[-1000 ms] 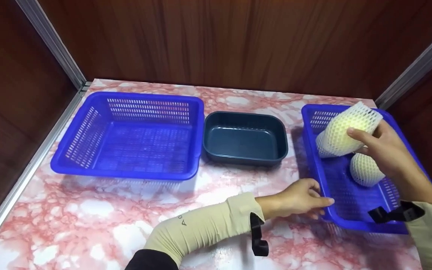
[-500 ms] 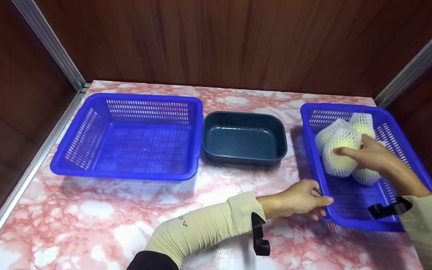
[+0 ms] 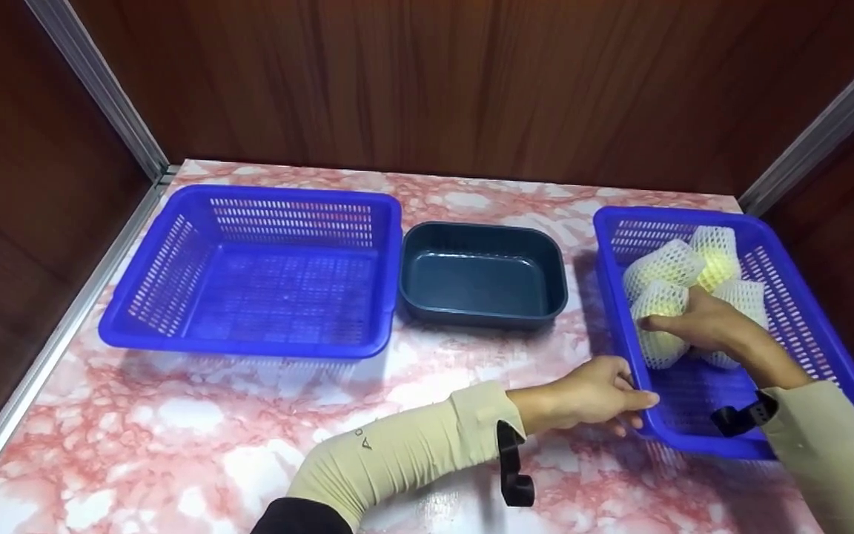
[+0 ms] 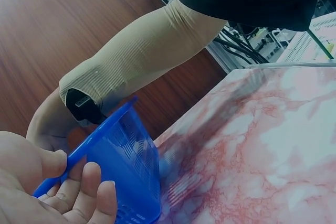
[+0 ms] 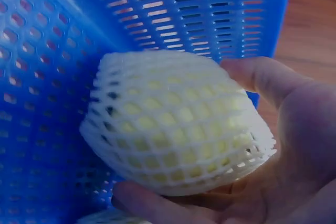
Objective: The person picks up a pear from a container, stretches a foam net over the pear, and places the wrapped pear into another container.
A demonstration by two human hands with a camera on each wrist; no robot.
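Note:
My right hand [image 3: 694, 320] holds a pale yellow fruit in a white foam net [image 3: 662, 326] low inside the right blue basket [image 3: 623, 337], by its left wall. In the right wrist view the thumb and fingers curl around this netted fruit [image 5: 173, 124]; its kind is hidden by the net. Three more netted fruits lie close by: one behind it [image 3: 664, 267], one at the back [image 3: 716, 259], and one to the right [image 3: 744, 300], partly covered by my hand. My left hand [image 3: 596, 397] grips the same basket's left rim, thumb on top and fingers beneath [image 4: 79, 195].
A second blue basket [image 3: 242, 343] stands at the left with nothing in it. Between the baskets sits a dark rectangular tub [image 3: 482, 315]. Brown wood-look panels [image 3: 427, 89] enclose the back and sides of the marbled red-and-white table [image 3: 197, 437].
My right hand has lowered the netted fruit from above the basket down into it, shifting toward the front left. My left hand has stayed on the rim.

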